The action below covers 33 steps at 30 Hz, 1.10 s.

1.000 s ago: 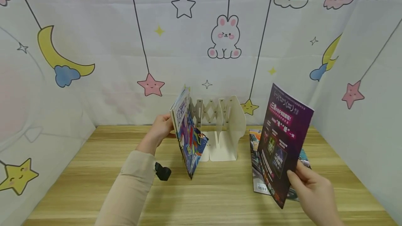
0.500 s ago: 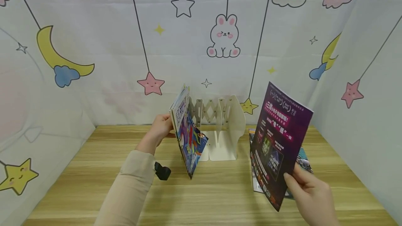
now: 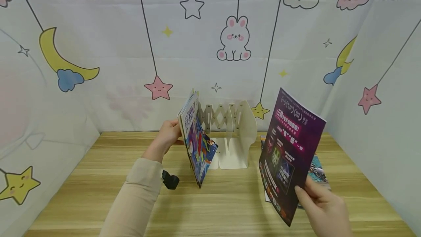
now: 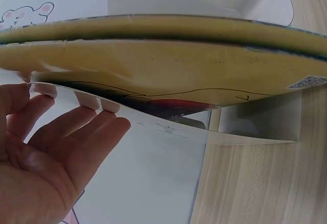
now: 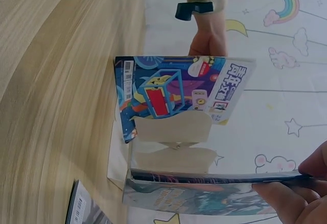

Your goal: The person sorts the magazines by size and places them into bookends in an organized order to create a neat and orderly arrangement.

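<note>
My right hand pinches a magazine with a dark purple back cover, thumb on the near side, held tilted upright above the table. The right wrist view shows it nearly edge-on, with a teal picture on its other cover. My left hand presses its fingertips against the white outer panel of a metal book rack. Several magazines stand against the inside of that panel, leaning, the front one with a colourful blue cover.
Another magazine lies flat on the wood-grain table at the right, partly hidden behind the purple one. A black band piece sits at my left wrist. A printed white cloth hangs behind the rack.
My right hand and the purple magazine have shifted a little left and down, covering more of the flat magazine's left part. The left hand and the rack look unmoved.
</note>
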Each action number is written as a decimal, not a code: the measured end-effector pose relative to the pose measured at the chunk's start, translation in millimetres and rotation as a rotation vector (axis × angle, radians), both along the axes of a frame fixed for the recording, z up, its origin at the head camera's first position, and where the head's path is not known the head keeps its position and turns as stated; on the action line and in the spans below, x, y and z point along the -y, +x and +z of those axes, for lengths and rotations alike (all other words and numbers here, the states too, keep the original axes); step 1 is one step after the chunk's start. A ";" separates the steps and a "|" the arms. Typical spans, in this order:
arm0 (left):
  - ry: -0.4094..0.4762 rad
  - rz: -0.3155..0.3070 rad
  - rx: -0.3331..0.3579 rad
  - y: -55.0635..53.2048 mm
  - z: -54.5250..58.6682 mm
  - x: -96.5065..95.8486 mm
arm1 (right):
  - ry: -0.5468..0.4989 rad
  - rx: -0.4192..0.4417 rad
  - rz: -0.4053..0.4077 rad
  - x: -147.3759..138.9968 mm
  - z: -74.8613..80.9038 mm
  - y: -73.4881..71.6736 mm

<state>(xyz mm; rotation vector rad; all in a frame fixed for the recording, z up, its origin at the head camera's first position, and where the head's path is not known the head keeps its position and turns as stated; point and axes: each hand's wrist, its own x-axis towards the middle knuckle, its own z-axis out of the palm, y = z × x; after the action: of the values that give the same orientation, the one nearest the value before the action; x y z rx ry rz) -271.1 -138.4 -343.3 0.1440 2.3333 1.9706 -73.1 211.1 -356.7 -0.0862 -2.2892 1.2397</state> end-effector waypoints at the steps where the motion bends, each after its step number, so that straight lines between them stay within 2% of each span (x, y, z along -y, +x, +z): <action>1: 0.002 0.004 0.002 -0.1 -0.1 0.1 | -0.001 -0.005 0.003 0.5 -0.5 0.3; 12: 0.015 -0.001 -0.006 0.1 -0.1 -1.0 | -0.023 -0.057 0.024 4.9 -5.0 3.1; 20: 0.010 -0.001 0.000 0.1 0.6 -0.5 | -0.031 -0.010 0.051 6.7 -4.2 6.3; 33: 0.000 -0.005 -0.006 0.4 0.5 -0.4 | -0.048 -0.070 0.115 17.1 0.4 15.2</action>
<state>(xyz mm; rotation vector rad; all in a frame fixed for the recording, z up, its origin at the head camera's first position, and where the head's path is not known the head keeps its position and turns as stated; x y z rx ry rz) -270.7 -138.0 -342.8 0.1562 2.3337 1.9710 -57.9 194.1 -356.3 0.0713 -2.2321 1.3338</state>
